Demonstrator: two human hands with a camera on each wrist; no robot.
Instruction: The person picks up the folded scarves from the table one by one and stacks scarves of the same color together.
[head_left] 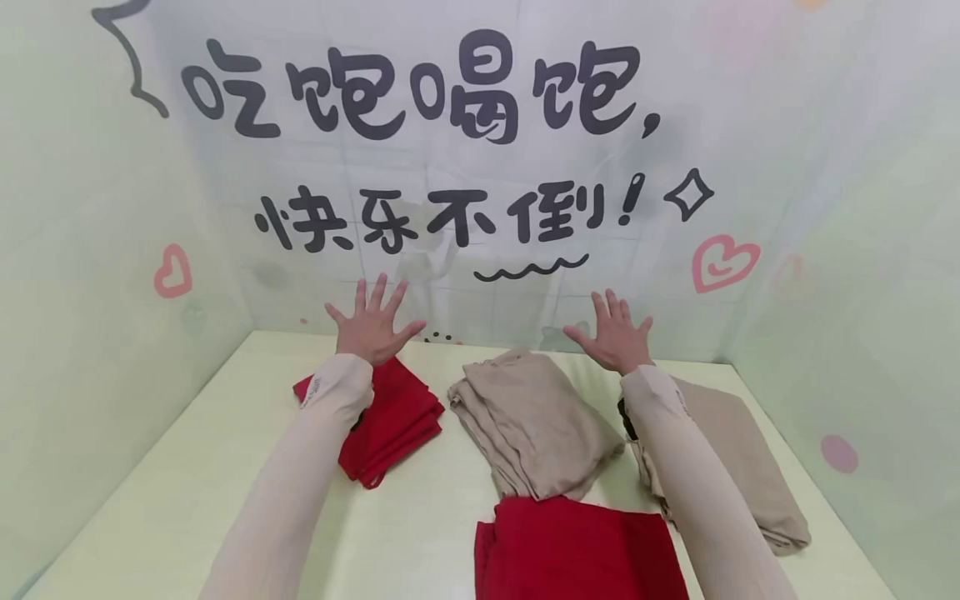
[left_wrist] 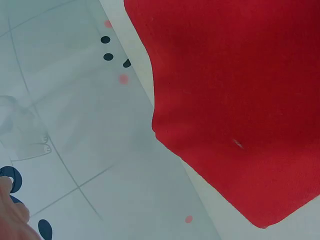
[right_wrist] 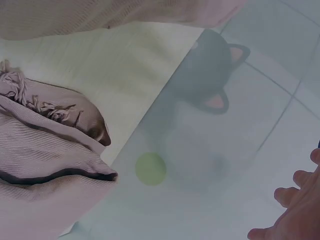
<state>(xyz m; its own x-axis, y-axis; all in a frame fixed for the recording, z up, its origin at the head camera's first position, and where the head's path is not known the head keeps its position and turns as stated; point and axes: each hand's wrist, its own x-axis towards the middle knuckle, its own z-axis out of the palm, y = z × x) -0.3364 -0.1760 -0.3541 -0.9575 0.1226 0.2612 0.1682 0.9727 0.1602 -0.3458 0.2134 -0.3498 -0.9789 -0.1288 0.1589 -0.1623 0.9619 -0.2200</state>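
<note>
Left hand (head_left: 372,328): spread wide, holding nothing
Right hand (head_left: 618,337): likewise
Red cloth (head_left: 393,417), centre-left: best pinched through all layers

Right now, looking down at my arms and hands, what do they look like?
The left sleeve and right sleeve are long, plain and pale cream, with small lettering near the left cuff, too small to read. A black piece shows by the right wrist. The left hand and right hand are bare, with no gloves.
</note>
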